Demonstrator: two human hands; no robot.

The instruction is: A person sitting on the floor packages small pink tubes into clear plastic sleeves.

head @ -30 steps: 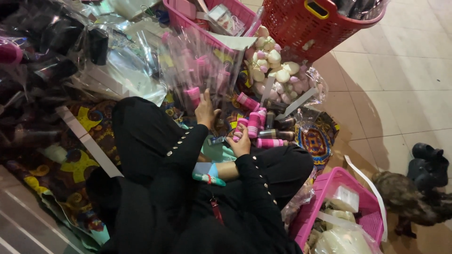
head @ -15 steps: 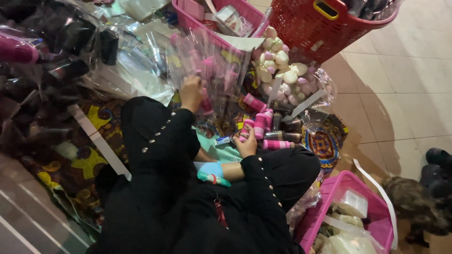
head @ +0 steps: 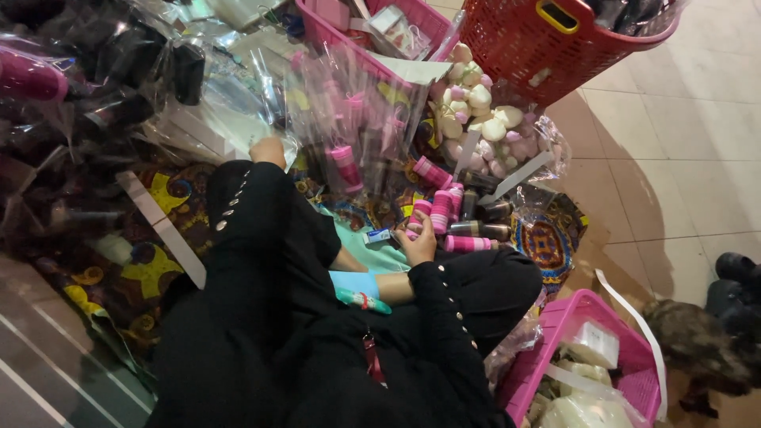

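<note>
I sit on a patterned cloth (head: pixel 547 242), both arms in black sleeves. My left hand (head: pixel 268 150) reaches forward against a heap of clear plastic bags (head: pixel 238 103); its fingers are hidden among them. My right hand (head: pixel 418 240) grips small pink-capped bottles (head: pixel 438 211) just above my lap. More pink and dark bottles (head: pixel 476 236) lie on the cloth right beside that hand. A clear bag holding pink bottles (head: pixel 349 135) stands between my two hands.
A bag of white and pink round pieces (head: pixel 483 119) lies ahead on the right. A red basket (head: pixel 555 40) and a pink basket (head: pixel 372 32) stand behind it. Another pink basket (head: pixel 587 357) sits by my right knee. Dark packed items (head: pixel 71 87) pile up on the left.
My left hand has moved left, from the bag of pink bottles to the heap of clear bags. My right hand has stayed by the bottles.
</note>
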